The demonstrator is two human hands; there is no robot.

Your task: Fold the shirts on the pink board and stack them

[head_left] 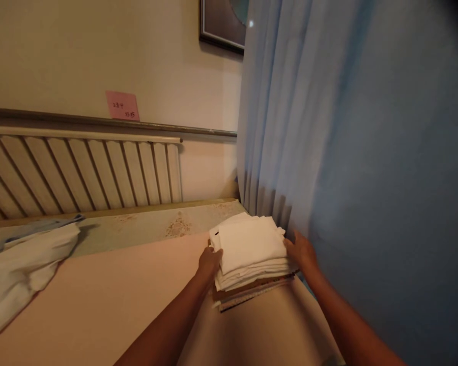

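- Folded white cloth stack (252, 246) between left hand (210, 262) and right hand (302, 251), half-curled at its edges, can't tell if gripping
- Probably squaring-up stage; next, gentle even pressure both sides
- Sitting on pink sheet (137, 295) beside blue curtain (290, 127)

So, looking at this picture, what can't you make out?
All in the head view:
- Lower layers of the stack between the left hand and right hand: mostly covered by the folded white cloths.
- Framed picture: cut off by the top edge, its right side hidden by the blue curtain.
- Writing on the pink note: too small and blurred to read surely.
- Crumpled pale cloth: cut off by the left edge.
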